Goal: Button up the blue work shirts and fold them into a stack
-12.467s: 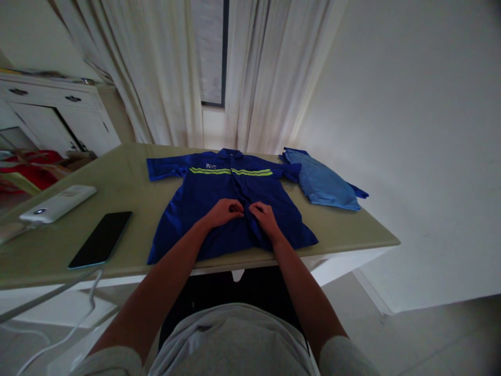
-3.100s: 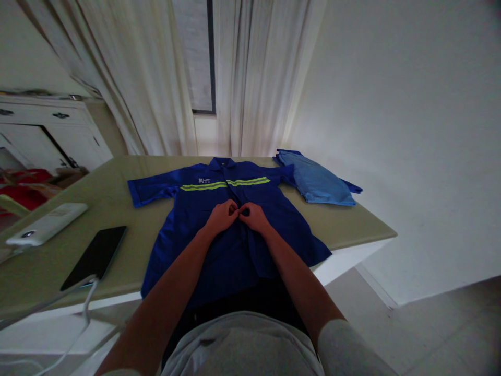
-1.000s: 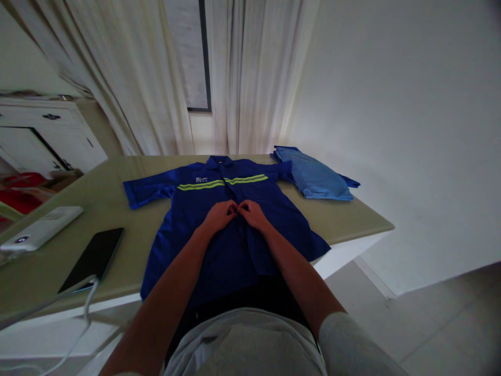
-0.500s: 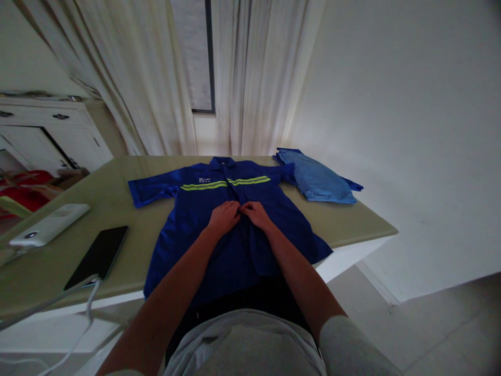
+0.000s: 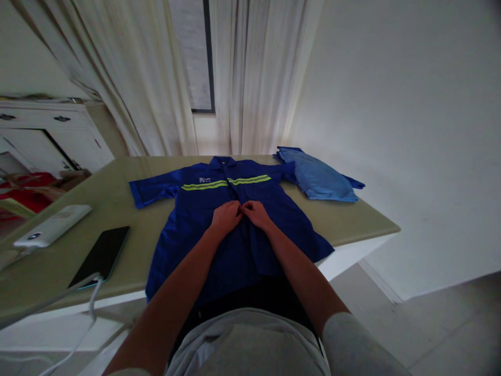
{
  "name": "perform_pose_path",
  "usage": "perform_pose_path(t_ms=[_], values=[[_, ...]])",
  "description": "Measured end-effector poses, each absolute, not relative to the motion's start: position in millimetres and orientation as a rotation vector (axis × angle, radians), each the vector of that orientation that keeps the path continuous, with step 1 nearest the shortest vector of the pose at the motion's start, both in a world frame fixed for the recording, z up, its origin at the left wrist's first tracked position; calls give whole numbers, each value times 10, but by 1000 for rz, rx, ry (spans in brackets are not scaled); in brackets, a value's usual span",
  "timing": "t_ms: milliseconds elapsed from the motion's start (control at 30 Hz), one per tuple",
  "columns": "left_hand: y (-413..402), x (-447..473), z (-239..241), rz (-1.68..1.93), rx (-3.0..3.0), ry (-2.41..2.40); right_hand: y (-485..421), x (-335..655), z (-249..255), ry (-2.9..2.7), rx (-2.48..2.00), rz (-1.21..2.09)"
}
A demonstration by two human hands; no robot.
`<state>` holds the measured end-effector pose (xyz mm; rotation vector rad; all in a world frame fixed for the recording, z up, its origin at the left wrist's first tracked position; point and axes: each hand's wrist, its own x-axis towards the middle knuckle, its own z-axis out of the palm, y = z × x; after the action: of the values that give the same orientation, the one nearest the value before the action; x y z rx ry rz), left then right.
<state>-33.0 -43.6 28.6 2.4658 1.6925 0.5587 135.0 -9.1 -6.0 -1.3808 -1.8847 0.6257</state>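
Note:
A dark blue work shirt [image 5: 195, 230] with a yellow-green reflective stripe lies spread face up on the pale green table [image 5: 352, 222], its hem hanging over the near edge. My left hand [image 5: 226, 215] and my right hand [image 5: 255, 213] meet at the shirt's front placket, just below the stripe. Both have their fingers curled and pinch the placket's two edges together. What is between the fingertips is too small to make out.
A folded light blue garment [image 5: 319, 181] lies at the table's far right. A black phone [image 5: 100, 255] with a white cable and a white power bank [image 5: 52, 225] lie on the left. A white cabinet [image 5: 50, 136] and curtains [image 5: 250, 78] stand behind.
Since 12.5 s ago my hands have moved up the placket toward the stripe, and the shirt's hem has slid over the near edge. In the last second they have barely moved.

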Motion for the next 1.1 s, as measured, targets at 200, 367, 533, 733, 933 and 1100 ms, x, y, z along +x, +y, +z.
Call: perform_pose_path(t_ms=[200,367,533,733,933,1100], values=[[-455,-329,310,530,2469,1685,-80,1351,-60,-1866,-1418,607],[-458,-366,301,484,2550,1669,-87,1357,-33,-1867,-1378,607],[-446,-371,278,410,2562,1690,-111,1356,9,-1848,-1363,624],[-414,-359,228,409,2523,1687,-119,1343,15,-1831,-1380,615],[-350,-389,154,430,2500,1689,-124,1341,18,-1788,-1378,620],[-345,-395,110,581,2452,1586,-159,1339,64,-1861,-1423,640]])
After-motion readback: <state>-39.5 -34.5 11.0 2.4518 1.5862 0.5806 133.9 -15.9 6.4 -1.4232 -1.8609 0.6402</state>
